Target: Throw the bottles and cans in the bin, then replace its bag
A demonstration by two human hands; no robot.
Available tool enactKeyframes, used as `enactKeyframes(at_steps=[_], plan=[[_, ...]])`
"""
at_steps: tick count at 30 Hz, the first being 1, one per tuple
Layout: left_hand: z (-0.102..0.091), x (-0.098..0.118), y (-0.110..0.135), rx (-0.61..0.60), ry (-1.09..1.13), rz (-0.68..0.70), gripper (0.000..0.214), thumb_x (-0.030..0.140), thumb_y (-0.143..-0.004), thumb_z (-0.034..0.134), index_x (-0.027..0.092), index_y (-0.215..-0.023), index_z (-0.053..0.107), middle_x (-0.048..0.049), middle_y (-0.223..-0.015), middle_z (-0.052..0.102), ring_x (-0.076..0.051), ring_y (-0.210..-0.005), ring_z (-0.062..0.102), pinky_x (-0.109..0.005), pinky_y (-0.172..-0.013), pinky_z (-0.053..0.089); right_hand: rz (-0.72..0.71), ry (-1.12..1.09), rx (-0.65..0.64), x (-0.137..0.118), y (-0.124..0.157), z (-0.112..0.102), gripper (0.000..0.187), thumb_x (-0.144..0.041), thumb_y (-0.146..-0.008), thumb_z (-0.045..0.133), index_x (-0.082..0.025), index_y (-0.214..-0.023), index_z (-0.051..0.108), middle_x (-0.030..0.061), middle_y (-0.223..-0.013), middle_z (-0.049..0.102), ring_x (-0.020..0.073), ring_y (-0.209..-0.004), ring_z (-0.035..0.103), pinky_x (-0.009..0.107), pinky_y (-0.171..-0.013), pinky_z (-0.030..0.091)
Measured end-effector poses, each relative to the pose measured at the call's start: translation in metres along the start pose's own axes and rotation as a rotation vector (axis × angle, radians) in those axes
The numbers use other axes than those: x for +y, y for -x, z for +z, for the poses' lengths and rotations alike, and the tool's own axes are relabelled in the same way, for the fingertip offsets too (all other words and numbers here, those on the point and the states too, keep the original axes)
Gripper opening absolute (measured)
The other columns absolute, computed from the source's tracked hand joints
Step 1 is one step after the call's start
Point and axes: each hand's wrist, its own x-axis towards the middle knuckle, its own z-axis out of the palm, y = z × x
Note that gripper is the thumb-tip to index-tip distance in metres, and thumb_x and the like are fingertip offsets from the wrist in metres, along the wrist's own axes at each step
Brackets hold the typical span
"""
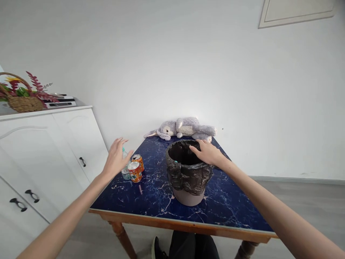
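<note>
My left hand (117, 158) is raised at the table's left side, its fingers spread apart, and it overlaps a clear plastic bottle (125, 173) with a teal cap. I cannot tell whether it touches the bottle. Two orange drink cans stand beside the bottle: a nearer can (135, 172) and a farther can (139, 162) with a dark opening in its top. My right hand (207, 152) lies at the right rim of a trash can (188, 199), thumb stretched out over the mouth. A black bag (188, 180) lines the can and folds down over its outside.
A grey plush rabbit (185, 128) lies on its side at the far end of the blue marbled table (153, 201), against the wall. A white cabinet (70, 140) stands at the left. On it are a wicker basket (25, 103) of artificial flowers and a white device (60, 103).
</note>
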Motion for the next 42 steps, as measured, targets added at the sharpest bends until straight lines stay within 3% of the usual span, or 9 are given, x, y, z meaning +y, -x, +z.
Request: enactKeyframes(at_steps=[3, 6, 14, 19, 22, 25, 28, 31, 42], plan=[[0.004, -0.040, -0.010, -0.072, -0.066, -0.118, 0.064, 0.054, -0.099, 0.047, 0.011, -0.146, 0.050, -0.0236, -0.154, 0.056, -0.039, -0.147, 0.050, -0.055, -0.122, 0.040, 0.006, 0.025, -0.017, -0.001, 0.000, -0.001, 0.070, -0.058, -0.107, 0.039, -0.014, -0.161, 0.045, 0.0196, -0.163, 0.051, 0.0407, -0.145, 0.052, 0.055, -0.111, 0.049], [0.006, -0.057, -0.013, -0.223, -0.098, -0.216, 0.062, 0.054, -0.097, 0.047, 0.014, -0.143, 0.057, -0.0180, -0.145, 0.067, -0.039, -0.131, 0.065, -0.052, -0.109, 0.051, 0.004, 0.044, -0.031, -0.002, 0.000, -0.001, 0.071, -0.058, -0.106, 0.039, -0.015, -0.162, 0.043, 0.0182, -0.165, 0.049, 0.0402, -0.146, 0.052, 0.053, -0.111, 0.049], [-0.006, -0.047, -0.002, -0.163, -0.134, -0.231, 0.047, 0.050, -0.098, 0.048, 0.021, -0.129, 0.068, -0.0115, -0.126, 0.078, -0.036, -0.115, 0.073, -0.045, -0.090, 0.058, 0.011, 0.068, -0.046, -0.003, -0.001, -0.001, 0.073, -0.060, -0.108, 0.033, -0.013, -0.163, 0.041, 0.0181, -0.166, 0.047, 0.0399, -0.148, 0.050, 0.055, -0.113, 0.048], [-0.048, -0.001, -0.022, 0.201, -0.118, -0.056, 0.040, 0.048, -0.102, 0.055, 0.025, -0.131, 0.069, -0.0097, -0.127, 0.077, -0.032, -0.107, 0.076, -0.046, -0.089, 0.063, -0.001, 0.070, -0.037, 0.001, -0.005, 0.002, 0.076, -0.064, -0.108, 0.026, -0.013, -0.161, 0.044, 0.0197, -0.163, 0.050, 0.0395, -0.146, 0.052, 0.053, -0.112, 0.048], [-0.076, 0.053, -0.035, 0.450, 0.148, 0.119, 0.031, 0.046, -0.101, 0.066, 0.029, -0.128, 0.070, -0.0029, -0.125, 0.077, -0.024, -0.108, 0.077, -0.045, -0.098, 0.065, -0.054, 0.091, -0.030, 0.005, -0.006, 0.003, 0.069, -0.058, -0.110, 0.023, -0.015, -0.159, 0.048, 0.0197, -0.159, 0.054, 0.0372, -0.145, 0.053, 0.051, -0.114, 0.046], [-0.096, 0.112, -0.038, 0.580, 0.409, 0.241, 0.038, 0.045, -0.094, 0.079, 0.032, -0.128, 0.068, 0.0014, -0.121, 0.078, -0.023, -0.111, 0.077, -0.044, -0.094, 0.070, -0.170, 0.145, -0.031, 0.009, -0.004, 0.004, 0.055, -0.036, -0.110, 0.029, -0.020, -0.158, 0.050, 0.0161, -0.160, 0.054, 0.0347, -0.148, 0.048, 0.049, -0.117, 0.042], [-0.103, 0.158, -0.034, 0.459, 0.546, 0.314, 0.037, 0.042, -0.096, 0.079, 0.034, -0.129, 0.066, 0.0007, -0.126, 0.077, -0.021, -0.115, 0.076, -0.039, -0.094, 0.070, -0.269, 0.206, -0.029, 0.012, -0.002, 0.004, 0.058, -0.019, -0.105, 0.031, -0.017, -0.161, 0.047, 0.0163, -0.160, 0.054, 0.0342, -0.149, 0.045, 0.049, -0.119, 0.041], [-0.095, 0.183, -0.033, 0.311, 0.609, 0.391, 0.035, 0.041, -0.097, 0.077, 0.030, -0.129, 0.067, -0.0010, -0.126, 0.077, -0.021, -0.111, 0.078, -0.038, -0.096, 0.070, -0.301, 0.249, -0.012, 0.015, -0.002, 0.004, 0.060, -0.018, -0.105, 0.026, -0.013, -0.163, 0.042, 0.0179, -0.154, 0.059, 0.0340, -0.146, 0.049, 0.049, -0.117, 0.042], [-0.024, 0.200, -0.033, -0.234, 0.842, 0.354, 0.035, 0.038, -0.101, 0.070, 0.028, -0.134, 0.064, -0.0047, -0.136, 0.074, -0.022, -0.118, 0.076, -0.038, -0.102, 0.066, -0.355, 0.333, 0.006, 0.017, -0.004, 0.003, 0.059, -0.018, -0.106, 0.026, -0.009, -0.163, 0.038, 0.0216, -0.151, 0.060, 0.0348, -0.140, 0.053, 0.048, -0.113, 0.046]])
